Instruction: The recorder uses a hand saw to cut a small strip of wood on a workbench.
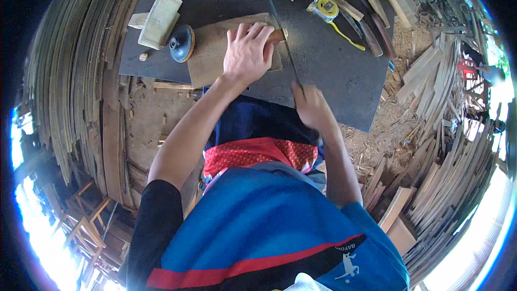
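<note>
My left hand [249,48] is closed over a small brown wood block [277,36] and presses it onto a flat board [207,56] on the dark worktop. Most of the block is hidden under my fingers; its pale end sticks out to the right. My right hand [313,106], a little blurred, grips the near end of a long, thin, dark handsaw [288,48], seen nearly edge-on. Its blade runs away from me past the pale end of the block, at or against it. Fine sawdust [299,32] is scattered on the worktop right of the blade.
A round dark disc-shaped tool [182,43] and a pale wooden piece [160,19] lie left on the worktop [339,86]. Right of the blade is a yellow tape measure [325,8], its tape pulled out, near several tool handles [371,37]. Stacked planks [70,48] line the left side.
</note>
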The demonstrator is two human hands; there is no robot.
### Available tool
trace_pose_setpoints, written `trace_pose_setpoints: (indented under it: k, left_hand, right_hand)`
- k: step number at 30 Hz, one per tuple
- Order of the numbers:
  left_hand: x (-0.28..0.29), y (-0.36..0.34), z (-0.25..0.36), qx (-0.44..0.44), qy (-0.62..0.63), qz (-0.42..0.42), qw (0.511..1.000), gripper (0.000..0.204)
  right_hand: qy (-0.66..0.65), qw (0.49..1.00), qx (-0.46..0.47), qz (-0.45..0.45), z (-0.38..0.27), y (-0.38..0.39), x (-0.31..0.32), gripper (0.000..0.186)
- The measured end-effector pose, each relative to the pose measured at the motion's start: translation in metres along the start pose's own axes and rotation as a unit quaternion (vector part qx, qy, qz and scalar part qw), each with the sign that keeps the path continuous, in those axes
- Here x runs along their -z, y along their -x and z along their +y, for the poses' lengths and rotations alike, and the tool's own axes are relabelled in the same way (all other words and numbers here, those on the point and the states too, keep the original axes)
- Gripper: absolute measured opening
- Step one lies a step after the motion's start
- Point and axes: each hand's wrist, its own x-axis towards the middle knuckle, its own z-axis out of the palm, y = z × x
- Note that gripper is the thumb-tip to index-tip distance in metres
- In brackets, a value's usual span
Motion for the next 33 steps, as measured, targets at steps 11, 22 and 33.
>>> trace_pose_setpoints:
  k: [11, 22, 33]
  left_hand:
    - [-0.011, -0.015, -0.014, -0.024, -0.029, 0.027, 0.999, 0.033]
    - [-0.010, -0.008, -0.006, -0.037, -0.033, 0.026, 0.998, 0.032]
    - [-0.014, -0.003, 0.013, -0.026, 0.005, -0.016, 1.000, 0.031]
  right_hand:
    - [-0.075, 0.990, -0.115, -0.022, 0.002, 0.014, 0.007, 0.022]
    - [-0.053, 0.995, -0.080, -0.005, 0.000, -0.023, -0.004, 0.024]
    - [0.085, 0.991, 0.003, 0.101, 0.002, -0.017, -0.009, 0.022]
